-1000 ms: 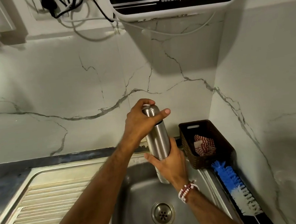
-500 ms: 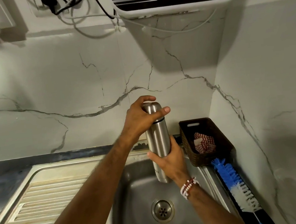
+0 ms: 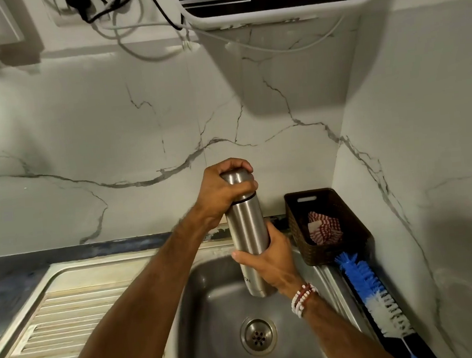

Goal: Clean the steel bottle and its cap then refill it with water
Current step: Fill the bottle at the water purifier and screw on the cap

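Currently, as I log it from the head view:

- Bottle (image 3: 248,232): steel, close to upright, held up over the sink (image 3: 213,311) bowl.
- Cap (image 3: 236,184): seated on the bottle's top, a dark seam ring just beneath it.
- Left hand (image 3: 221,191): clenched round the cap, fingers curled over its dome, thumb across the front.
- Right hand (image 3: 268,259): grasping the lower half of the bottle, thumb laid across the front; a bead bracelet (image 3: 302,299) sits on the wrist.
- Drain (image 3: 258,336): at the bottom of the bowl, below the bottle's base and apart from it.
- Draining board (image 3: 69,319): ribbed, left of the bowl.
- Table (image 3: 63,254): I see a dark strip behind the sink, against the marbled wall.
- Basket (image 3: 294,225): dark woven, right of the bottle in the corner, holding a red-and-white checked cloth (image 3: 324,226).
- Brush (image 3: 365,281): blue and white bristles, lying along the sink's right edge, its blue end touching the basket.
- Water purifier (image 3: 285,9): wall-mounted above, with cables trailing to its left.
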